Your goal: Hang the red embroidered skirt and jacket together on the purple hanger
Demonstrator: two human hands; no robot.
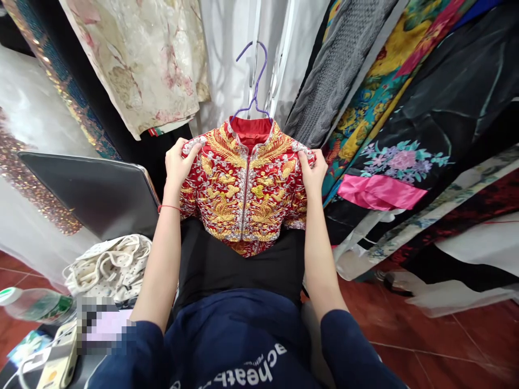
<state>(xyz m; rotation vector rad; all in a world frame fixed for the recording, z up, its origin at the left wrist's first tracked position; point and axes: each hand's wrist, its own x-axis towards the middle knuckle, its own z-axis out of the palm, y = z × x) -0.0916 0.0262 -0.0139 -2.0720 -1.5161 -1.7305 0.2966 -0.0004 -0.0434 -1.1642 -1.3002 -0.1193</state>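
A red jacket (243,189) with dense gold and silver embroidery hangs upright on a purple wire hanger (258,81), in front of my lap. It has a stand-up collar and a closed front seam. My left hand (180,162) pinches its shoulder on the left side, thumb on top. Over on the right, my right hand (313,168) grips the other shoulder the same way. The hanger's hook stands free above the collar, near white vertical rails. The lower part of the jacket rests against my black-clothed lap (243,273).
Hanging clothes line both sides, among them a floral cream garment (141,59) and a grey cable knit (344,70). A dark flat panel (97,189) stands at left. Below it lie a bunched white cloth (109,265), a plastic bottle (36,305) and a power strip (60,351).
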